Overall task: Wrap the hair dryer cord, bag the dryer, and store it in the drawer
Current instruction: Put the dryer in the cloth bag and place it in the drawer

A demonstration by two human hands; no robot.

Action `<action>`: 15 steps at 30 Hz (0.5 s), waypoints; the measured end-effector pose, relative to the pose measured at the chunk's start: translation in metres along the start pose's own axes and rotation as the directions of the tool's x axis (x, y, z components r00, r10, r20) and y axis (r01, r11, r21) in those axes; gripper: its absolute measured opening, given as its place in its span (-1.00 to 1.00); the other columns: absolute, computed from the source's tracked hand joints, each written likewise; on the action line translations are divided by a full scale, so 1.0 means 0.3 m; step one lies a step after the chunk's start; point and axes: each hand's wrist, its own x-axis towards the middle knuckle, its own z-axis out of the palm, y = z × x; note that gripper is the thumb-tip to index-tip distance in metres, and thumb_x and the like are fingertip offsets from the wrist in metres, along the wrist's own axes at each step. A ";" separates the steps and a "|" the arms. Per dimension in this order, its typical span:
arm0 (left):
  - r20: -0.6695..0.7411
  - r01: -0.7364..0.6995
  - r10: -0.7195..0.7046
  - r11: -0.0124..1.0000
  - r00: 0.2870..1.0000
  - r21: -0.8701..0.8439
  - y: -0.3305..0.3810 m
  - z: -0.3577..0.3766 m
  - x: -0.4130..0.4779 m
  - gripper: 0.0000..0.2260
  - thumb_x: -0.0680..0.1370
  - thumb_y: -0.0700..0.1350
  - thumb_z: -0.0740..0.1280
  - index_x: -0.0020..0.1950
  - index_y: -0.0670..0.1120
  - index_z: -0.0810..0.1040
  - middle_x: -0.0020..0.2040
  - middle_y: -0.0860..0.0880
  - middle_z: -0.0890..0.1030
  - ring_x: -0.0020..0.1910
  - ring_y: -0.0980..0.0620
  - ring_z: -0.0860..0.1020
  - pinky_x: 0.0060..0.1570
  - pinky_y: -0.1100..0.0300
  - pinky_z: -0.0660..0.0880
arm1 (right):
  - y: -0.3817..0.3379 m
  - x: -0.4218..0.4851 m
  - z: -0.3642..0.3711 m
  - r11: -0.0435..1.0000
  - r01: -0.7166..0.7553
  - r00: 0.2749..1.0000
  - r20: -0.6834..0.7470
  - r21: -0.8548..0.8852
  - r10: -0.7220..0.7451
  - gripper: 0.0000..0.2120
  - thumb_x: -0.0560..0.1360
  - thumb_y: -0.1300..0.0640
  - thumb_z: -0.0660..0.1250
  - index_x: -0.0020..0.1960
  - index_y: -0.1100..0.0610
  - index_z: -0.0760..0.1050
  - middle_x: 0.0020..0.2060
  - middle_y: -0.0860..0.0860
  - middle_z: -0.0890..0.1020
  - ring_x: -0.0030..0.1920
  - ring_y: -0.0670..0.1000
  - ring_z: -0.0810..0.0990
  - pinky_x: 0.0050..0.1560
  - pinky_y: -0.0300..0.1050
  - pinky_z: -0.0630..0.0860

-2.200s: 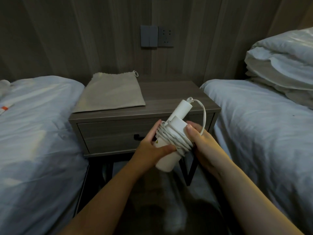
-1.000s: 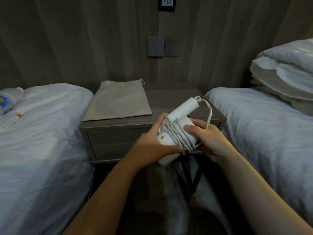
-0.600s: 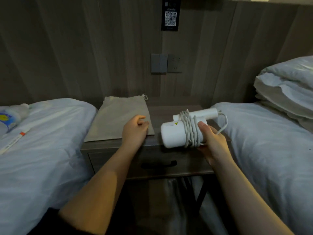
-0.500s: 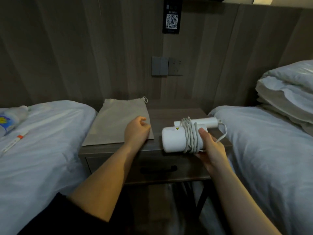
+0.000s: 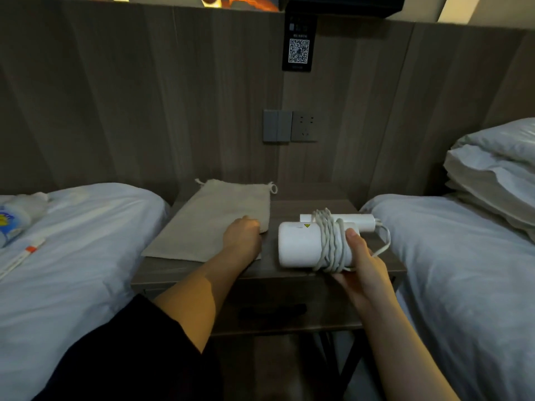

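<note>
the white hair dryer [image 5: 301, 248] lies on its side on the right half of the nightstand top [image 5: 292, 205], barrel mouth facing left, close to the front edge. its cord [image 5: 331, 241] is wound in several turns around the body and the folded handle behind it, with one loose loop curving out toward the right edge. the right hand [image 5: 360, 264] grips the wrapped end from the front right, thumb laid over the coils and fingers curled underneath, out of sight.

just left of the dryer, with a narrow strip of bare wood between them, a beige drawstring bag [image 5: 214, 218] lies flat on the left half, its mouth and cord ends toward the back edge, its near corner close to the front left corner. the left hand [image 5: 243, 237] rests on the bag's right side with fingers curled down onto the cloth; whether it pinches the fabric cannot be told.

bare top remains behind the dryer toward the back right corner. the drawer [image 5: 289, 312] under the top is shut, its dark handle barely legible in shadow and its left part hidden by the left forearm. beds [image 5: 86, 256] press against both sides of the nightstand, leaving only the front open. a bottle [image 5: 11, 218] on the left bed is cut off by the frame edge.
</note>
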 end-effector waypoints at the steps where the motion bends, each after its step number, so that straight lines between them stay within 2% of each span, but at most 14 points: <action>1: 0.019 -0.063 0.062 0.998 0.998 0.011 -0.004 -0.004 -0.009 -0.86 0.50 -0.24 0.23 -0.02 -0.24 0.54 0.09 -0.23 0.53 0.10 -0.22 0.49 0.01 0.05 0.39 | -0.006 -0.002 -0.002 1.000 0.005 1.000 -0.002 0.000 -0.005 -0.89 0.49 0.07 0.33 -0.05 0.09 0.55 -0.09 0.09 0.68 -0.01 0.07 0.65 0.07 0.09 0.56; 3: 0.040 -0.204 0.204 0.979 0.978 0.014 -0.017 -0.014 -0.029 -0.89 0.47 -0.26 0.27 -0.03 -0.18 0.52 0.08 -0.20 0.55 0.10 -0.18 0.49 0.00 0.09 0.37 | -0.021 -0.008 -0.005 1.000 0.023 1.000 -0.003 0.005 -0.023 -0.89 0.49 0.06 0.33 -0.04 0.07 0.56 -0.06 0.08 0.68 0.02 0.08 0.64 0.10 0.11 0.55; 7: 0.016 -0.384 0.385 0.922 0.923 -0.043 -0.055 -0.030 -0.084 -0.78 0.50 -0.27 0.23 0.09 -0.11 0.57 0.10 -0.12 0.59 0.12 -0.11 0.50 0.06 0.13 0.38 | -0.052 -0.027 -0.030 0.998 0.056 0.998 0.002 0.020 -0.056 -0.86 0.49 0.01 0.31 0.00 0.03 0.56 -0.01 0.05 0.68 0.03 0.05 0.64 0.03 0.06 0.56; 9: 0.036 -0.417 0.419 0.907 0.907 -0.060 -0.094 -0.052 -0.107 -0.73 0.44 -0.34 0.22 0.04 -0.10 0.60 0.06 -0.10 0.61 0.10 -0.10 0.51 0.06 0.15 0.39 | -0.066 -0.045 -0.052 0.997 0.078 0.997 0.002 0.009 -0.078 -0.81 0.50 -0.01 0.30 0.04 0.04 0.56 -0.01 0.03 0.69 0.01 0.02 0.65 -0.03 0.01 0.57; 11: 0.035 -0.450 0.451 0.892 0.892 -0.042 -0.150 -0.067 -0.118 -0.74 0.37 -0.36 0.23 -0.10 -0.09 0.61 -0.02 -0.09 0.63 0.05 -0.12 0.53 0.06 0.14 0.42 | -0.076 -0.064 -0.077 0.997 0.081 0.997 -0.001 0.015 -0.081 -0.75 0.50 -0.02 0.29 0.11 0.05 0.55 0.00 0.02 0.69 0.00 0.01 0.66 -0.02 0.02 0.57; 13: -0.001 -0.371 0.372 0.926 0.928 0.066 -0.214 -0.074 -0.119 -0.82 0.41 -0.27 0.25 -0.16 -0.07 0.61 -0.03 -0.06 0.62 0.07 -0.11 0.51 0.14 0.10 0.38 | -0.087 -0.081 -0.100 0.997 0.072 0.997 -0.019 0.034 -0.071 -0.67 0.50 -0.04 0.28 0.21 0.06 0.52 0.02 0.02 0.69 0.02 0.01 0.66 0.00 0.02 0.57; 15: -0.013 -0.056 0.059 0.985 0.998 0.163 -0.249 -0.100 -0.112 -0.85 0.48 -0.16 0.25 -0.16 -0.03 0.61 0.01 -0.05 0.58 0.10 -0.08 0.46 0.21 0.05 0.32 | -0.097 -0.094 -0.122 0.996 0.078 0.997 -0.029 0.038 -0.076 -0.62 0.50 -0.05 0.28 0.26 0.08 0.50 0.05 0.03 0.68 0.05 0.02 0.66 -0.03 -0.01 0.57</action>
